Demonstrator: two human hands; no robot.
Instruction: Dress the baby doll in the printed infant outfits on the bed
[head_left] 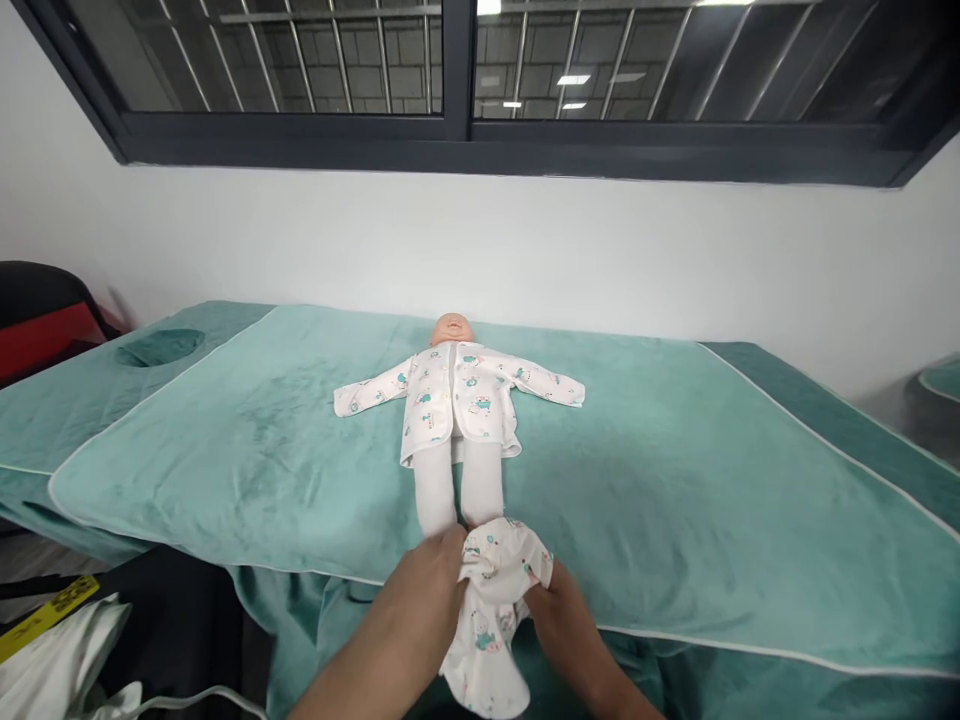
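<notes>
Holding: both hands grip one bunched pair of baby trousers (pixel 496 585), white with a small animal print, at the near edge of the massage bed (pixel 45 420).
Trousers, contents: the waist end is gathered right at the baby doll's (pixel 457 425) feet; the feet are hidden behind the bunch, so I cannot tell whether they are inside. One loose leg hangs down over the bed edge between the forearms.
Left hand (pixel 427 590): comes up from bottom centre, back of hand to camera, fingers (pixel 453 545) curled over the upper left of the bunch, clenched on cloth, touching the doll's left-side leg.
Right hand (pixel 561 600): comes in from lower right, fingers buried in the right side of the bunch, gripping it; fingertips not visible.
Doll: on its back, head toward the wall, arms spread, in a matching printed top (pixel 480 392); bare white legs (pixel 435 490) straight and side by side, pointing at the camera.
Blanket (pixel 675 450): teal with white piping, spread under the doll, over a darker teal cover.
Face hole (pixel 159 347): sunken oval at the bed's left end, lined with cover cloth.
Surroundings: white wall, dark-framed window (pixel 450 130) above; white fabric (pixel 52 660) at lower left.
</notes>
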